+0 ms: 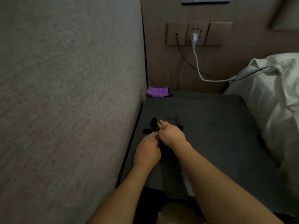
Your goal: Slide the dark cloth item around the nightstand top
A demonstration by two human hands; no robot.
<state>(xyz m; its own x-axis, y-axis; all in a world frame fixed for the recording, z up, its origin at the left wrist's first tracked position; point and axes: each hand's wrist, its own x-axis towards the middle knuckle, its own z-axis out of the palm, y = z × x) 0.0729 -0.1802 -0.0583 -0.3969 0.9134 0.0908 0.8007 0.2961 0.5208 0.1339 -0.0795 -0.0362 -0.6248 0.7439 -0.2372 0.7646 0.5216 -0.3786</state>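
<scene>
Lying under both hands: black cloth (153, 126) | left hand (147, 152) flat | right hand (171, 135) grip unclear

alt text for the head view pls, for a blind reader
Both hands, left hand and right hand, work a black garment on a dark grey bedside surface. A folded purple cloth lies by the wall; white bedding sits right.

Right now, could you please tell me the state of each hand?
Left hand: open, fingers flat on the black garment.
Right hand: on the same garment; its grip cannot be told.
</scene>
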